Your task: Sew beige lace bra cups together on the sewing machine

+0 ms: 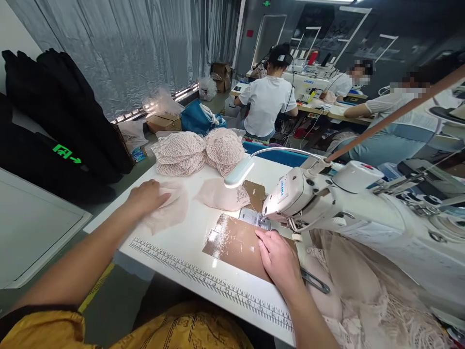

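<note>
On the left of the white table, my left hand is closed on a sheer beige fabric piece, thumb pointing right. My right hand rests with bent, closed fingers on a brown plate, just in front of the needle area of a white sewing machine. Whatever its fingertips may pinch is hidden. From beneath that hand's outer side sticks a dark slotted metal tool; I cannot tell whether it is gripped. Between the hands and further back lies a beige cup-shaped piece with lace, its right end near the needle.
Stacked lace cups stand at the table's back edge. A lamp on a bent neck hangs over the work area. More beige lace fabric is heaped at right. A printed ruler runs along the front edge. Co-workers sit beyond.
</note>
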Demonstrator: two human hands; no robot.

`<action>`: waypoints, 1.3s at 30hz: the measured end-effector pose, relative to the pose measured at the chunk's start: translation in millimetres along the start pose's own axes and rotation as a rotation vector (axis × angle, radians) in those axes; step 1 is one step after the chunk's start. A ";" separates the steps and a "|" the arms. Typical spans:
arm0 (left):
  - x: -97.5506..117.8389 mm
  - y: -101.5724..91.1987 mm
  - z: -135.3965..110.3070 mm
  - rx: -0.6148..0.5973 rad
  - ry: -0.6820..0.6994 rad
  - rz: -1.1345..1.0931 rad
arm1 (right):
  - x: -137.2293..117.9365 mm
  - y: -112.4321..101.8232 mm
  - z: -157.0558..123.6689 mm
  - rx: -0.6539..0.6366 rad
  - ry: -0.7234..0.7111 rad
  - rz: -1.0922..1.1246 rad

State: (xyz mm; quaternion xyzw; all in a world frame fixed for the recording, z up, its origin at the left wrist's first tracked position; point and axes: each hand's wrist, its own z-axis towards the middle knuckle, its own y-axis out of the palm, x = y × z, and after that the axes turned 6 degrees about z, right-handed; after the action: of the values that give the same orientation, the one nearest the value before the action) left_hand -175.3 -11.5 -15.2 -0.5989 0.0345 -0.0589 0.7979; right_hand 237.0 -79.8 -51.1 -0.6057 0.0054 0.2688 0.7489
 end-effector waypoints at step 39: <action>185.9 13.2 45.3 -0.362 0.500 -0.580 | -15.4 -6.7 -1.0 0.020 -0.132 0.234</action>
State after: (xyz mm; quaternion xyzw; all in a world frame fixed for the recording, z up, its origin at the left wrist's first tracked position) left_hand 15.3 10.1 -12.4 -0.6817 0.0666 -0.4173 0.5972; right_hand 226.9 -87.6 -40.2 -0.5744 0.0294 0.3933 0.7173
